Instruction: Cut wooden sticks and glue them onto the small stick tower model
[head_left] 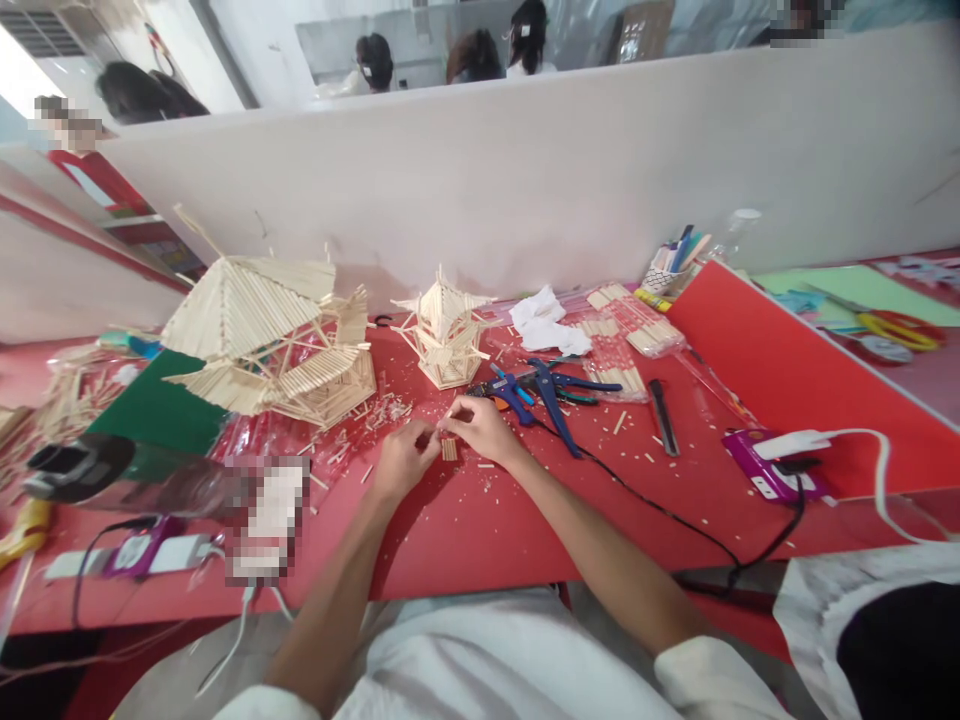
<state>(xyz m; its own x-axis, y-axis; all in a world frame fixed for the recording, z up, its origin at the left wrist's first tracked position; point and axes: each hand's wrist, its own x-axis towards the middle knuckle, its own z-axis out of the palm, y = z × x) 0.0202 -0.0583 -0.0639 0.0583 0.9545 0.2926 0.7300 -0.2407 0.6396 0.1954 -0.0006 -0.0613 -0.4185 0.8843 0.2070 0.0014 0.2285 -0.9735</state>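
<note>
My left hand and my right hand meet over the red table, fingertips pinched close together. Whatever lies between the fingers is too small to make out. Just under them is a small flat panel of wooden sticks. Behind my hands stands a small pagoda-like model of sticks. To the left of it is a larger stick pavilion with a sloped roof. A blue glue gun lies beside my right hand, next to blue-handled cutters.
Bits of stick litter the red table. A utility knife, bagged sticks and a purple power adapter lie on the right, by a red board. On the left are a bottle and a green board. A white partition stands behind.
</note>
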